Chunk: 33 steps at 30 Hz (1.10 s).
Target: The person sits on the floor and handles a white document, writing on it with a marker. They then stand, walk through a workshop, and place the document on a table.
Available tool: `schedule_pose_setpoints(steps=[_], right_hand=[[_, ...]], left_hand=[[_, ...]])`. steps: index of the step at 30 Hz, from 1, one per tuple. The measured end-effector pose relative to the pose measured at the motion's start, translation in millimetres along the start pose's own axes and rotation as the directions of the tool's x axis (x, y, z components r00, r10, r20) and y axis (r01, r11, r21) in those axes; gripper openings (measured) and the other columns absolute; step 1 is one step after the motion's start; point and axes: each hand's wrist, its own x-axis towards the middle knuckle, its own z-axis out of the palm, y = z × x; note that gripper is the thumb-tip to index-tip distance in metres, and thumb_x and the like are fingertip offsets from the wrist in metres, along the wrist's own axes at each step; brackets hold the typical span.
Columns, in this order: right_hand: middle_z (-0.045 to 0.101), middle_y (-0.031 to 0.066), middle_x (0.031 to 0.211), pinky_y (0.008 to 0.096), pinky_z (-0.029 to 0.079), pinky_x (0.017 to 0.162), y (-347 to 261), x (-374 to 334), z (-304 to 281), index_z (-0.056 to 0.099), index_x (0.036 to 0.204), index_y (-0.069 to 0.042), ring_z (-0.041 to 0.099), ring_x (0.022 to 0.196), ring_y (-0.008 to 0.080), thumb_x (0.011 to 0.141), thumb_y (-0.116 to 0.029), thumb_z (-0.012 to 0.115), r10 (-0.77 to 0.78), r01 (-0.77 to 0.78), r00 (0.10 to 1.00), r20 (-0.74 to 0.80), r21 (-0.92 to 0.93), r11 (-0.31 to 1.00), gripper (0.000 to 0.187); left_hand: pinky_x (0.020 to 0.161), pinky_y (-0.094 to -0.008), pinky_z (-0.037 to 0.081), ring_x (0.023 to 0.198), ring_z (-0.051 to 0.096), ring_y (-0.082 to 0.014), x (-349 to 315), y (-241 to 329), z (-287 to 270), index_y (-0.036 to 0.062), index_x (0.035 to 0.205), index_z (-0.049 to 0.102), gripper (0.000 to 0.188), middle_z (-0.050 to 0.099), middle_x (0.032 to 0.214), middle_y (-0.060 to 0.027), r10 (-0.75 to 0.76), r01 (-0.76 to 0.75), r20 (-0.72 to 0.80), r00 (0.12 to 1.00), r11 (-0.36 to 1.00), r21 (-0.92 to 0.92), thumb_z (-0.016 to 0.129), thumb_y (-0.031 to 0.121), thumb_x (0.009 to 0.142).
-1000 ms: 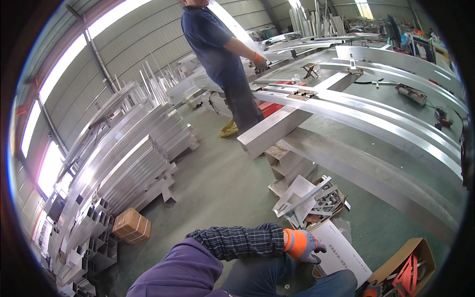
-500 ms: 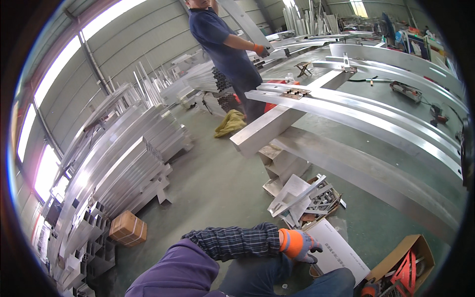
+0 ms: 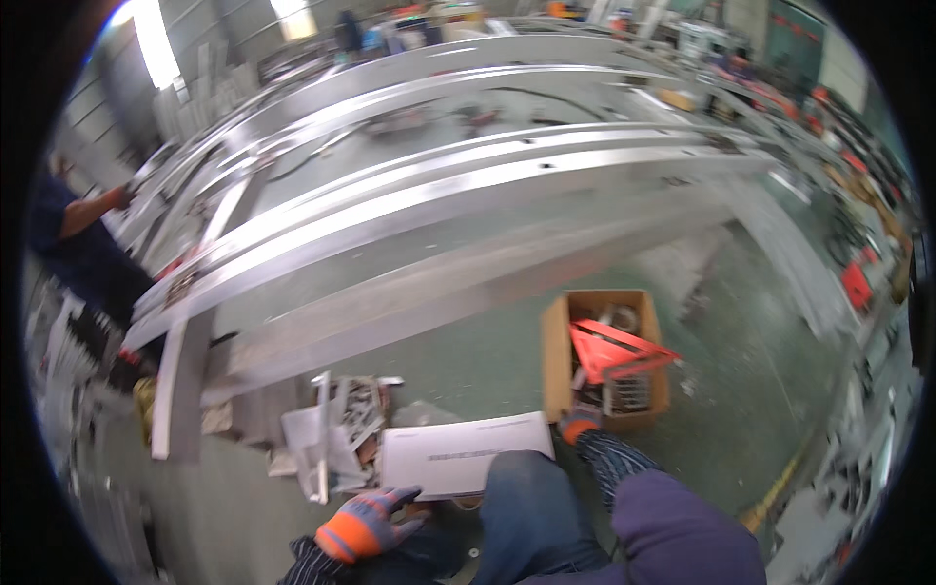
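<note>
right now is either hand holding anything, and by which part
The left hand is open and holds nothing visible. The right hand is at the near edge of the carton; whether it grips anything cannot be told.

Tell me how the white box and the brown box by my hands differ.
The white box is pale with dark print; the brown box is tan cardboard. The white box looks closed, while the brown box stands open, holding a red triangle. The left hand is by the white box; the right hand is at the brown box's edge. Both look rectangular.
</note>
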Motion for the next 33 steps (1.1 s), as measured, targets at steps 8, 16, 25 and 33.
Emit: schedule_pose_setpoints(steps=[8,16,25,33], right_hand=[[0.059,0.0177,0.124,0.0503,0.036,0.102,12,-28,-22,0.055,0.126,-0.002,0.053,0.119,0.0352,0.092,-0.05,0.047,0.216,-0.218,0.973,-0.083,-0.018,0.976,0.059],[0.058,0.0176,0.127,0.0497,0.035,0.104,-12,-31,-31,0.054,0.128,-0.003,0.051,0.122,0.0347,0.09,-0.053,0.048,0.161,-0.163,0.986,-0.031,-0.043,0.986,0.063],[0.054,0.017,0.133,0.0538,0.032,0.105,-8,-28,-25,0.049,0.134,-0.003,0.048,0.126,0.0354,0.09,-0.052,0.05,0.174,-0.174,0.985,-0.016,-0.025,0.984,0.066],[0.056,0.0183,0.132,0.0485,0.037,0.103,-7,-29,-30,0.05,0.134,-0.004,0.051,0.123,0.0362,0.09,-0.052,0.05,0.183,-0.186,0.982,-0.056,-0.059,0.981,0.065]], left_hand=[[0.09,-0.0404,0.049,0.107,0.061,-0.0369,18,3,0,0.0124,0.137,0.051,0.058,0.065,0.113,-0.0196,0.007,-0.006,0.122,0.993,1.0,-0.003,0.061,0.046,0.09],[0.091,-0.04,0.05,0.106,0.062,-0.035,6,-19,7,0.0124,0.135,0.053,0.057,0.065,0.115,-0.0182,-0.004,0.005,0.077,0.997,1.0,-0.012,0.062,0.046,0.09],[0.087,-0.0405,0.051,0.103,0.063,-0.0352,4,-16,9,0.0126,0.133,0.055,0.056,0.065,0.111,-0.017,0.035,-0.036,0.025,0.999,0.999,0.02,0.063,0.047,0.089],[0.093,-0.0425,0.048,0.107,0.061,-0.0378,7,-2,0,0.0092,0.131,0.056,0.059,0.065,0.115,-0.0192,-0.018,0.016,0.099,0.995,1.0,0.023,0.059,0.051,0.089]])
